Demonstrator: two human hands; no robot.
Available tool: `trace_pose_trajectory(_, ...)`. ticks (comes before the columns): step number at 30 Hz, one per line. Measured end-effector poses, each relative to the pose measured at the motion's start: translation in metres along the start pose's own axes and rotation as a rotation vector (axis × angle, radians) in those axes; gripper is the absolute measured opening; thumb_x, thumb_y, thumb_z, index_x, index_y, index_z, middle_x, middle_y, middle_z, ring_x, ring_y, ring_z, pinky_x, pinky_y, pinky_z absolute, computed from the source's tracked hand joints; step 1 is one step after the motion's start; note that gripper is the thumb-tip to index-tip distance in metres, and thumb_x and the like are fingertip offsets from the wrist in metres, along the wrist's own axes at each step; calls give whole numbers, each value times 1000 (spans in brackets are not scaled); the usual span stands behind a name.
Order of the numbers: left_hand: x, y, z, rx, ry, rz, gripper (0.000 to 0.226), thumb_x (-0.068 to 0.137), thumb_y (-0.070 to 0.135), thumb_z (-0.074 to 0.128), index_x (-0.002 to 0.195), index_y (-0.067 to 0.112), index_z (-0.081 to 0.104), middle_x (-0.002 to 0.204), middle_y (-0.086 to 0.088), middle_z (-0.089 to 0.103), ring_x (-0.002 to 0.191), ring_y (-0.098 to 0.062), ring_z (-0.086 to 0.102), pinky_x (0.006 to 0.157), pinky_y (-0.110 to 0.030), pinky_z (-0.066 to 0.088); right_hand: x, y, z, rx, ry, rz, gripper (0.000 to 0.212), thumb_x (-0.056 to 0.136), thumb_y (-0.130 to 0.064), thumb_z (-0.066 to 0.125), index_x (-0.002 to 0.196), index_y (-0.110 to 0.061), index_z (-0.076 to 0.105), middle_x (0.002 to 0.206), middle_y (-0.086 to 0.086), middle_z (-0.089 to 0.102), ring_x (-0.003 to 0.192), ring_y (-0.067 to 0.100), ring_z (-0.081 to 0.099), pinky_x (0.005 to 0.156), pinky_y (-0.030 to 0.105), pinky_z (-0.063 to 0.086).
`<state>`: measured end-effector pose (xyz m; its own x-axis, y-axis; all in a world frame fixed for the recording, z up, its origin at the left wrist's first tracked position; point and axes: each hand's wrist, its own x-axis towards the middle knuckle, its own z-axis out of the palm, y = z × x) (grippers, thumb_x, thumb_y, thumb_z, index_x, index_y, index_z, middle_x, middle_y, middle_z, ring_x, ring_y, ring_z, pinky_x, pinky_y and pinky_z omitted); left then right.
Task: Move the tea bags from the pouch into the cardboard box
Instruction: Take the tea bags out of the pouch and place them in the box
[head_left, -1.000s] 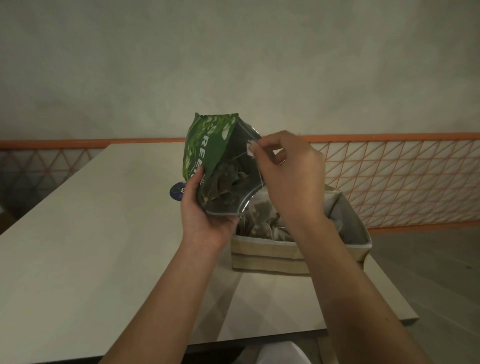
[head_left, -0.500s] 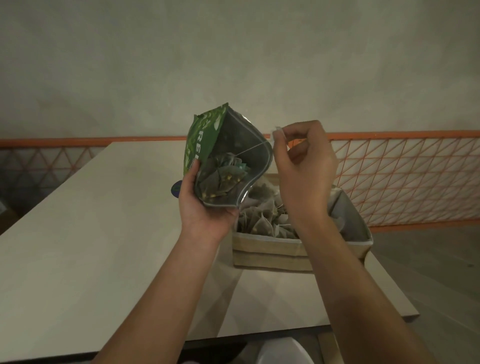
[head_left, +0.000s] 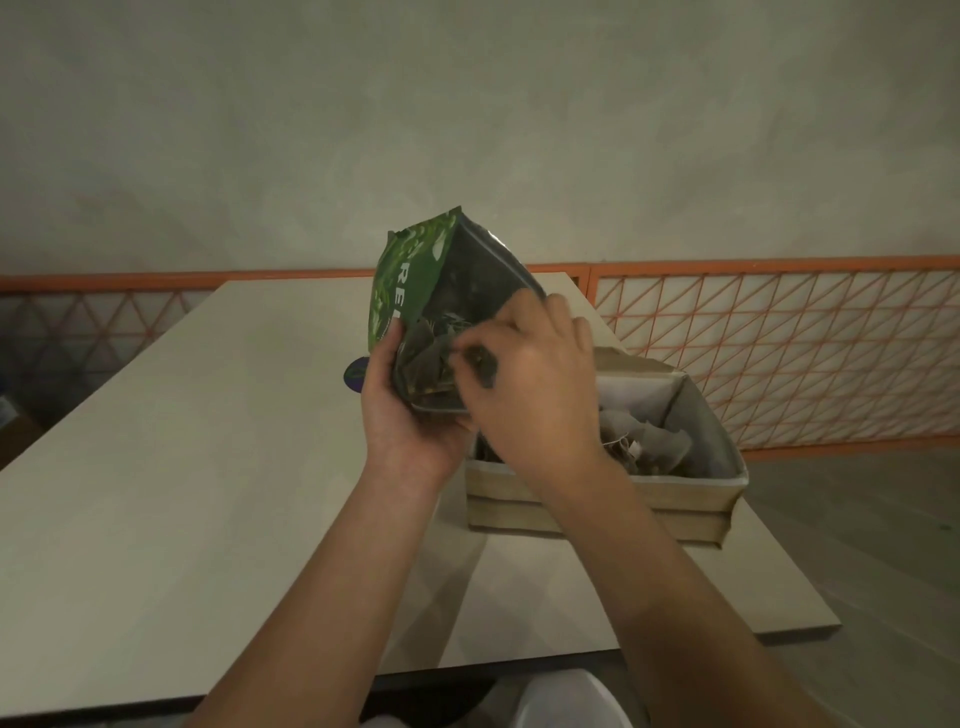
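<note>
left hand (head_left: 402, 415) grips pouch (head_left: 415, 275); right hand (head_left: 535, 379) fingers inside.

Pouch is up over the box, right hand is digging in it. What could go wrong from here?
1. Tea bags may come out tangled by their strings, several at once.
2. The left hand holds the pouch tilted, so bags could spill beside the cardboard box.
3. The right hand blocks the view.

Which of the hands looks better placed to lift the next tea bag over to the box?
Right. The right hand already reaches into the open mouth of the green pouch, fingers at the tea bags, with the cardboard box just below. The left hand grips the pouch, steadying it.
</note>
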<state>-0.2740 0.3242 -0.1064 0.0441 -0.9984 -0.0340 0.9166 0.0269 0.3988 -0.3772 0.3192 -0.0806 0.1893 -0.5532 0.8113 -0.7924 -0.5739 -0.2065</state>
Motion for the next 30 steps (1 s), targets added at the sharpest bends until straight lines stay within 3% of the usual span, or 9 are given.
trace_pose_trajectory(3, -2, -3, 1, 20, -15, -3, 55, 97, 49, 53, 136, 12, 64, 143, -14, 61, 135, -28, 56, 116, -39, 41, -1, -11, 9, -261, -173, 29, 32, 77, -45, 68, 96, -20, 72, 102, 4, 56, 99, 26, 46, 84, 39, 33)
trace_pose_trajectory(8, -2, -3, 0, 48, -5, -16, 56, 96, 48, 54, 134, 10, 66, 143, -15, 61, 137, -30, 54, 120, -42, 36, -1, -7, 4, -316, -261, 32, 26, 82, -37, 66, 101, -20, 69, 111, 4, 51, 107, 27, 40, 89, 41, 28)
trace_pose_trajectory(11, 0, -1, -2, 60, 22, 6, 55, 96, 49, 54, 135, 11, 65, 145, -14, 59, 139, -29, 52, 120, -40, 36, 1, 0, -7, -155, -278, 39, 21, 80, -37, 66, 97, -25, 67, 108, -3, 57, 107, 22, 42, 86, 37, 23)
trace_pose_trajectory(13, 0, -1, -2, 62, 32, 23, 57, 97, 48, 53, 140, 12, 61, 148, -13, 56, 141, -28, 50, 114, -38, 39, 2, 6, -16, 25, -223, 86, 13, 78, -33, 68, 86, -25, 61, 93, -9, 61, 98, 17, 49, 81, 34, 21)
trace_pose_trajectory(16, 0, -1, 1, 42, 22, 26, 57, 98, 48, 52, 145, 15, 57, 148, -13, 56, 135, -30, 55, 98, -37, 52, 1, 14, -33, 392, -174, 210, 16, 79, -24, 68, 81, -24, 52, 72, -10, 56, 72, 11, 54, 79, 34, 39)
trace_pose_trajectory(19, 0, -1, 2, 10, 10, 14, 54, 97, 49, 54, 140, 17, 62, 140, -16, 63, 120, -33, 64, 80, -38, 61, -1, 23, -46, 645, -102, 378, 18, 84, -16, 68, 92, -22, 52, 72, -8, 56, 53, 0, 49, 52, 19, 40)
trace_pose_trajectory(23, 1, -2, 3, -25, -2, -12, 52, 96, 48, 56, 138, 18, 63, 138, -14, 65, 122, -34, 64, 74, -38, 63, 2, 45, -50, 754, -16, 490, 24, 92, -16, 64, 114, -23, 59, 86, -3, 67, 68, 3, 62, 57, 13, 47)
trace_pose_trajectory(25, 2, -3, 2, -35, -7, -10, 52, 96, 47, 56, 138, 18, 63, 138, -14, 65, 127, -34, 61, 75, -39, 63, 3, 57, -52, 775, 43, 530, 18, 94, -14, 61, 111, -18, 63, 96, -4, 69, 82, 7, 66, 68, 19, 53)
trace_pose_trajectory(30, 5, -6, 2, -35, -24, -3, 52, 95, 47, 57, 137, 18, 64, 138, -14, 65, 129, -35, 60, 73, -40, 62, 3, 76, -63, 954, 171, 564, 14, 90, -4, 57, 101, -12, 59, 103, 16, 67, 92, 28, 66, 71, 22, 52)
